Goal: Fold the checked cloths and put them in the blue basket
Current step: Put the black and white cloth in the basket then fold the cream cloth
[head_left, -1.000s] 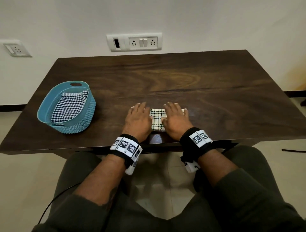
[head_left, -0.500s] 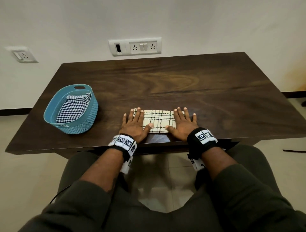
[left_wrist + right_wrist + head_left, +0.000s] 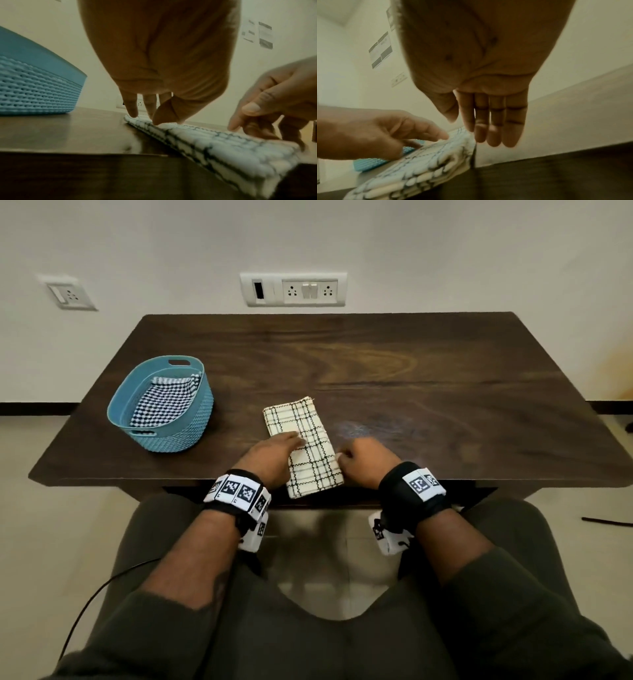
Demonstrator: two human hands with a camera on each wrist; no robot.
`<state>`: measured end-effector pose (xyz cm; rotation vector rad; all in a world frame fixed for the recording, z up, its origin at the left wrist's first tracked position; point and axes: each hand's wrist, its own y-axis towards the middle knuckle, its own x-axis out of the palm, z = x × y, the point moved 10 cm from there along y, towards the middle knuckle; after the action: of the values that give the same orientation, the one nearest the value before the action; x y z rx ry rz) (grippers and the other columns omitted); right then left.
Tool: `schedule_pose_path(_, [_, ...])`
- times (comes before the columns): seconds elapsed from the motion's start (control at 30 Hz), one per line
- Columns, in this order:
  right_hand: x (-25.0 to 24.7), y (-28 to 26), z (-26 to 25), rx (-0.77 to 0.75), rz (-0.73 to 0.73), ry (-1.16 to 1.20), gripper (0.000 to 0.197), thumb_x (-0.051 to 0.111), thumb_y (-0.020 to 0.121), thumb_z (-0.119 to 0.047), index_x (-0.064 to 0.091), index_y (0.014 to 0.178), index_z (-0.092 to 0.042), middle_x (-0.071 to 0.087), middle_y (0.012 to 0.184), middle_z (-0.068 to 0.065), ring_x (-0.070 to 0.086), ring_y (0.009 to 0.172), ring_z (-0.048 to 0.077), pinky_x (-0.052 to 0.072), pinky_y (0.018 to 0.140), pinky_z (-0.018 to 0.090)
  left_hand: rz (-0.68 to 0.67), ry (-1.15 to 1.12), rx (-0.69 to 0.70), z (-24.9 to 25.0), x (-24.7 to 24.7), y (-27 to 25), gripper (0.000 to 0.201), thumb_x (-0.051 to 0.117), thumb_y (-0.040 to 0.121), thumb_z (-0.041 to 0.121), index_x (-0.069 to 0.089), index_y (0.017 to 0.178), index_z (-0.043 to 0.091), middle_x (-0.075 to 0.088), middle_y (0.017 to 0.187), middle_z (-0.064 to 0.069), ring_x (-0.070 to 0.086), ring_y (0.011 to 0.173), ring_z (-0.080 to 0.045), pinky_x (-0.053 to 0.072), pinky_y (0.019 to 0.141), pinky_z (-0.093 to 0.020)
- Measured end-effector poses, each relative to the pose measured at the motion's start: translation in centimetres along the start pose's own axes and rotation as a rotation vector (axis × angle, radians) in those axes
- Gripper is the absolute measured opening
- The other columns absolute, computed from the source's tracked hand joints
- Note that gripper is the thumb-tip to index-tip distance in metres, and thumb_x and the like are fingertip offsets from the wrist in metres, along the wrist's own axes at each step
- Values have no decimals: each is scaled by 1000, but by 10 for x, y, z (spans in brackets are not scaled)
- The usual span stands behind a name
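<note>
Two checked cloths are in view. One, cream with dark lines (image 3: 303,445), lies folded into a narrow strip on the wooden table (image 3: 428,392), near the front edge, its near end hanging a little over that edge. The other, a black-and-white check (image 3: 164,402), already lies inside the single blue basket (image 3: 191,436), which stands on the table to the left, well apart from the cream cloth. There are two hands, each with a marker band on the wrist. The left hand (image 3: 272,453) rests on the cream cloth with its fingers (image 3: 131,106) stretched out and their tips pressing down on the fabric; it grasps nothing. The right hand (image 3: 363,460) sits just beside the cloth's right edge. In the right wrist view its fingers hang nearly straight with the tips close to the cloth's edge, while the left wrist view shows them loosely bent over the fabric; whether they pinch the edge or only touch it cannot be told, as both close views are blurred. On the wall behind the table are two socket plates, one long (image 3: 293,289) and one small (image 3: 70,297). The lower part of the second cloth is hidden by the basket's wall. A thin dark cable (image 3: 89,607) trails off the bottom left, its end cut off.
</note>
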<state>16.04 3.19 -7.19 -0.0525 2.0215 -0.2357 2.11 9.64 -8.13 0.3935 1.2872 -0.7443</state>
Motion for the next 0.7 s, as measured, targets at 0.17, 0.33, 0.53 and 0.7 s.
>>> schedule_pose_path(0.17, [19,13,-13,-189,-99,-24,68,64,91,-23,33,152,-27,27,161,-4,21,149,17,26,119,38,-205,83,6,-12,37,-17,93,65,81,23,11,157,27,2,166,1,5,152,-19,12,123,-43])
schedule_pose_path(0.33, [53,12,-9,-195,-298,-268,88,63,86,-18,13,157,-32,3,166,-8,1,152,19,9,122,50,-118,124,9,-10,42,-19,83,55,90,15,9,157,30,1,166,6,5,152,-16,8,123,-39])
schedule_pose_path(0.53, [54,2,-6,-265,-232,-243,100,74,77,-27,14,156,-37,6,165,-12,-2,152,16,4,121,53,-96,-251,102,-13,27,-25,58,51,93,18,42,146,40,36,156,11,32,145,-10,23,121,-35])
schedule_pose_path(0.7, [29,6,-8,-266,-1,122,38,67,89,-37,61,127,-32,59,138,-9,40,140,11,26,117,50,-2,-652,6,-17,8,-29,26,59,94,45,70,114,32,71,111,17,64,107,-3,47,95,-27])
